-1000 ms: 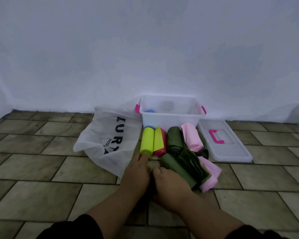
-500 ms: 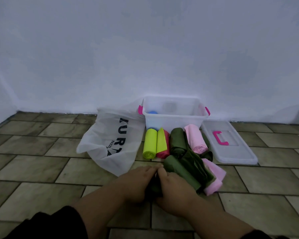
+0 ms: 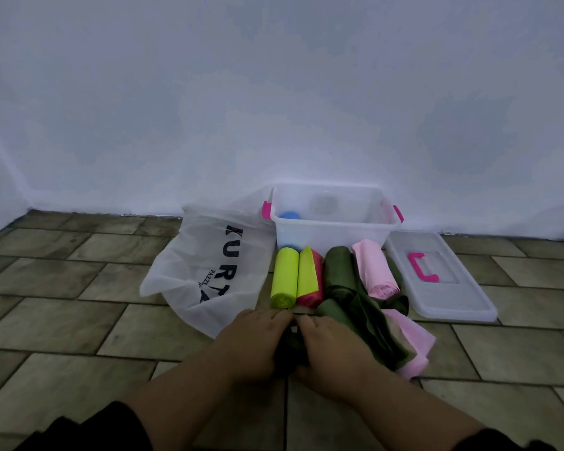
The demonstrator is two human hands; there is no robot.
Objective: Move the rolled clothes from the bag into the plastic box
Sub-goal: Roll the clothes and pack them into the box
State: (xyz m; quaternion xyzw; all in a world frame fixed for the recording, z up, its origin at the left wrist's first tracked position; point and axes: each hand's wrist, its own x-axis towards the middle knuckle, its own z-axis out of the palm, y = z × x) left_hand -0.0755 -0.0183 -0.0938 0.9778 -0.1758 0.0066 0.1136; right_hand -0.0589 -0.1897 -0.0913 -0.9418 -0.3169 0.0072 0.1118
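Rolled clothes lie on the tiled floor in front of the clear plastic box (image 3: 334,227): a lime roll (image 3: 285,281), a lime-and-red roll (image 3: 310,279), a dark green roll (image 3: 339,271) and a pink roll (image 3: 373,270). Loose green cloth (image 3: 368,323) and pink cloth (image 3: 414,345) spread toward me on the right. My left hand (image 3: 254,341) and my right hand (image 3: 329,348) sit side by side, both gripping a dark rolled cloth (image 3: 288,349), mostly hidden between them. The white bag (image 3: 205,271) lies flat to the left. A blue roll (image 3: 290,216) is inside the box.
The box stands against the white wall and has pink handles. Its clear lid (image 3: 437,281) with a pink handle lies on the floor to the right. Brown floor tiles (image 3: 62,320) stretch left and right of the pile.
My left hand has drawn back from the lime roll and closed in beside my right hand on the dark cloth. The rolls, bag and box have not moved.
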